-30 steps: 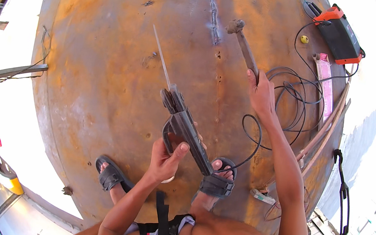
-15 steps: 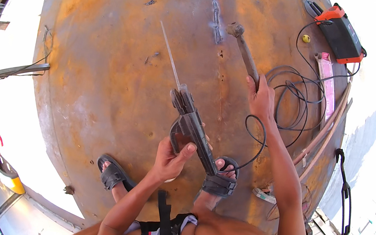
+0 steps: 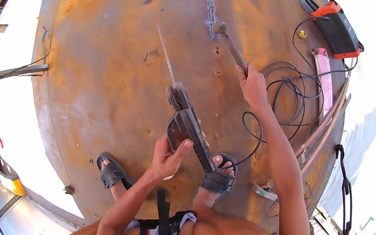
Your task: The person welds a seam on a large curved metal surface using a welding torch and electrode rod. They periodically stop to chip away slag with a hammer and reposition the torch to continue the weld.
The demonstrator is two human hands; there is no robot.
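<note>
My left hand is closed around a black welding electrode holder. A thin grey welding rod sticks out of its jaws, pointing away from me above the metal. My right hand grips the handle of a hammer. The hammer's rounded head is at the near end of a weld bead; whether it touches the bead I cannot tell. Beneath both hands spreads a rusty, curved steel plate. A seam with small holes runs from the bead toward my feet.
An orange and black welding machine sits at the far right, beside a yellow ball-like object and a pink packet. Black cable lies coiled right of my right hand. My sandalled feet stand on the plate. Its edges drop off at both sides.
The hammer in my right hand has swung left and slightly down, bringing its head to the bead's near end. The electrode holder has shifted a little to the left in view.
</note>
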